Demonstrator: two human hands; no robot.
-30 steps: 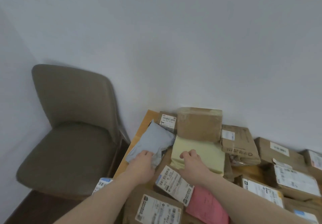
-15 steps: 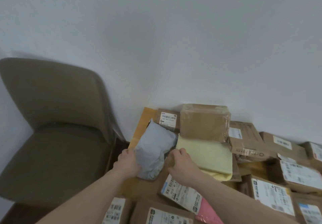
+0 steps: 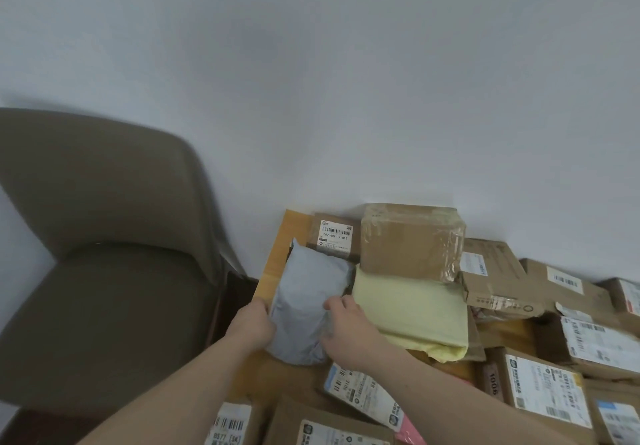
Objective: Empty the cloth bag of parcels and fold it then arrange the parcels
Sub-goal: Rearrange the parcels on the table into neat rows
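Observation:
A soft grey parcel [image 3: 308, 299] lies on the wooden table [image 3: 277, 264] near its left edge. My left hand [image 3: 252, 323] holds the parcel's left side and my right hand [image 3: 346, 330] grips its right side, fingers curled over the top. The folded pale yellow cloth bag [image 3: 412, 313] lies just right of the grey parcel, under a taped brown box [image 3: 408, 240]. A small labelled box [image 3: 334, 236] stands behind the grey parcel.
Several labelled cardboard parcels [image 3: 543, 385] cover the table's right and front. A pink parcel [image 3: 408, 434] shows under my right forearm. A brown chair [image 3: 104, 271] stands left of the table. A white wall rises right behind it.
Both hands closed in on the grey parcel and drew it toward me, turning it more upright along the table's left edge. My right hand left the yellow bag.

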